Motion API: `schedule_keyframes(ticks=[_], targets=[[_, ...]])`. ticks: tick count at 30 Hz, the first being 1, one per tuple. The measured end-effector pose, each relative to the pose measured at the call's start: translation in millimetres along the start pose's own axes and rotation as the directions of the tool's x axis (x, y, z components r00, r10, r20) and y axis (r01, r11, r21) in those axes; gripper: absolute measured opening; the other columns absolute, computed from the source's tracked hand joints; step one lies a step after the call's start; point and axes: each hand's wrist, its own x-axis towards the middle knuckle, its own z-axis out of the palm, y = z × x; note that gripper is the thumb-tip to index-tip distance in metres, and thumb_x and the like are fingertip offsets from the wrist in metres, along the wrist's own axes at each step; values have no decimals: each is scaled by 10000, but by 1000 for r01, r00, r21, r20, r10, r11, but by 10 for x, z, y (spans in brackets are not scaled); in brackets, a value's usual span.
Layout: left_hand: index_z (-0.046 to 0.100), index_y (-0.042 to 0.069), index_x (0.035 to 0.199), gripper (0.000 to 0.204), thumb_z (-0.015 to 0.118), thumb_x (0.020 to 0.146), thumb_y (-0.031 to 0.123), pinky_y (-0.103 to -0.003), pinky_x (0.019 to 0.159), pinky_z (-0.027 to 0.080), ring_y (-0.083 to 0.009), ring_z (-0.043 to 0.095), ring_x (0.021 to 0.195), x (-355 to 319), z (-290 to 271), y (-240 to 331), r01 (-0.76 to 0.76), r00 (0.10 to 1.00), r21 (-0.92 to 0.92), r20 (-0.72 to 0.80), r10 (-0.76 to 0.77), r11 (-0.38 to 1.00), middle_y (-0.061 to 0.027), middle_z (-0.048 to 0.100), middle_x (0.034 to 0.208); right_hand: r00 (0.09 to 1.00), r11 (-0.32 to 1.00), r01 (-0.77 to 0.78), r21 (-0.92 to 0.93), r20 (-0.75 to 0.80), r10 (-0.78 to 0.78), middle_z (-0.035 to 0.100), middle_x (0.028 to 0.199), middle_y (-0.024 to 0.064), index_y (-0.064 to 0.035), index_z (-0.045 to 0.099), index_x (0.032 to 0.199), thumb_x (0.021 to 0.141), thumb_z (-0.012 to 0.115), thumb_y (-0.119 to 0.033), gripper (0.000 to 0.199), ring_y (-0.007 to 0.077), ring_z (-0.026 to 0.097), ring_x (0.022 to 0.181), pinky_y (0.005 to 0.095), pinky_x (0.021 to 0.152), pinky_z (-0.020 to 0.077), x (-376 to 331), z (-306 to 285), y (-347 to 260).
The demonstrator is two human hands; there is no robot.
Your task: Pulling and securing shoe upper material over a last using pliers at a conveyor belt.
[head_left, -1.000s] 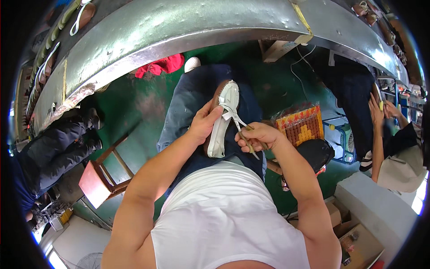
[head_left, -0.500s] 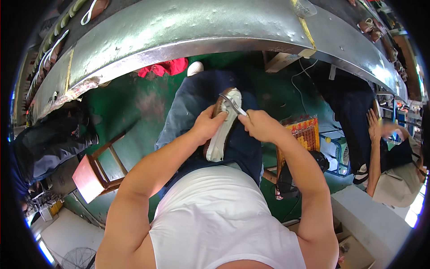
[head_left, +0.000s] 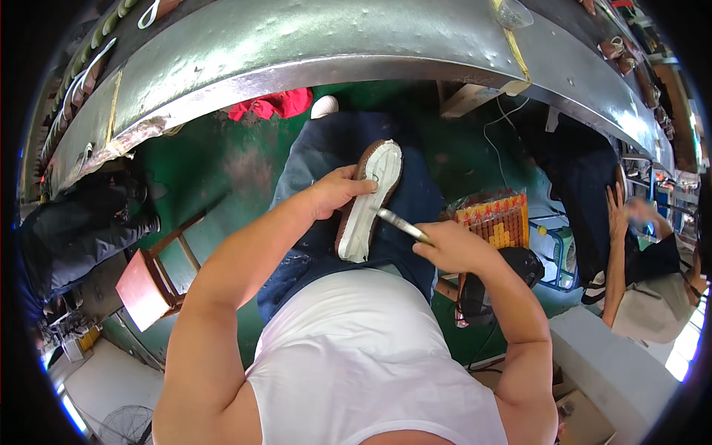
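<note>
A brown shoe (head_left: pixel 365 211) lies sole side up across my lap, its underside whitish and its brown edge showing. My left hand (head_left: pixel 335 193) grips it from the left, the thumb pressed on the white underside. In my right hand (head_left: pixel 452 246) is a slim silver metal hand tool (head_left: pixel 400 225), its tip pointing left at the right edge of the shoe. Whether the tip touches the shoe I cannot tell. The fingers of my right hand are wrapped round the tool's lower end.
A metal-topped workbench (head_left: pixel 311 70) curves across the far side, with shoes (head_left: pixel 617 48) at its right end. A red cloth (head_left: pixel 273 104) lies beneath it. A wooden stool (head_left: pixel 152 285) stands left; a blue stool (head_left: pixel 560 256) stands right. Another person's hand (head_left: pixel 617 211) is at far right.
My right hand has drawn the tool back toward me and to the right, off the upper part of the shoe. My left hand still holds the shoe, which has shifted slightly.
</note>
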Motion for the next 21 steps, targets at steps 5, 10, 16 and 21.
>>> schedule_keyframes(ticks=[5, 10, 16, 21], targets=[[525, 82, 1330, 470, 676, 906, 216, -408, 887, 509, -211, 617, 1030, 35, -2, -49, -33, 999, -1, 19, 33, 999, -85, 630, 1177, 955, 914, 72, -399, -236, -179, 650, 942, 161, -27, 601, 1110, 891, 636, -211, 288, 330, 653, 886, 426, 768, 530, 60, 316, -65], [501, 75, 1357, 488, 659, 920, 223, -375, 935, 488, -214, 598, 1087, 83, -43, -161, -83, 996, 3, 32, 83, 997, -94, 616, 1220, 932, 912, 175, -372, -235, -275, 650, 911, 142, -25, 602, 1052, 902, 634, -279, 297, 320, 661, 838, 426, 714, 530, 86, 365, 98], [14, 33, 1552, 762, 493, 1008, 270, -355, 1163, 231, -271, 251, 1442, -223, 175, -612, -451, 886, 365, 76, 457, 814, -184, 242, 1557, 990, 988, -43, -146, -142, 22, 659, 872, 244, 6, 615, 936, 966, 525, -394, 411, 433, 642, 815, 513, 719, 499, -6, 399, 172], [-36, 20, 1549, 793, 500, 998, 214, -346, 1176, 190, -286, 191, 1469, -139, 94, -1010, -447, 888, 269, 19, 459, 853, -207, 172, 1579, 979, 966, -145, 216, 175, 107, 677, 785, 184, 27, 617, 883, 987, 489, -405, 462, 315, 678, 734, 438, 698, 526, 51, 178, 254]])
